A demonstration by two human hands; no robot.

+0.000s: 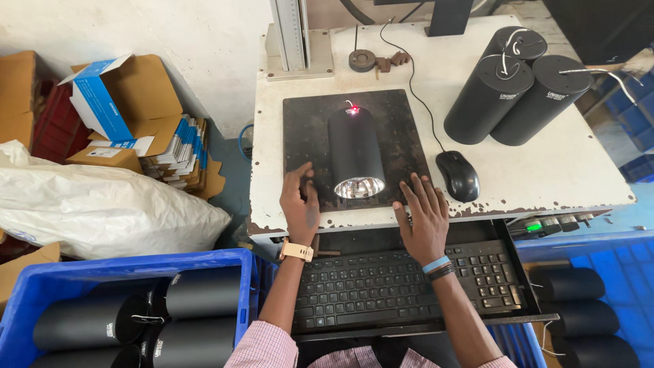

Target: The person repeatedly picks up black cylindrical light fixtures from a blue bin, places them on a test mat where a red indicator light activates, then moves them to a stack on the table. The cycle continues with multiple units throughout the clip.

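On the dark perforated metal plate [402, 119] at the front edge of the white worktable [545, 170], a black cylindrical lamp housing [355, 151] lies sideways, reflector facing the person, a red dot on its far end. Left hand [301, 204] and right hand [424, 217] rest flat beside it, fingers released, grasping nothing, apparently steadying its position.

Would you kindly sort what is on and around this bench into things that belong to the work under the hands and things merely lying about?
In hand:
- black cylinder lying on the dark plate, a red light spot on its far end
- left hand and right hand resting on the plate either side of it

Lying about:
- mouse
- keyboard
- three upright black cylinders
- blue crate of cylinders
- white sack
- cardboard boxes
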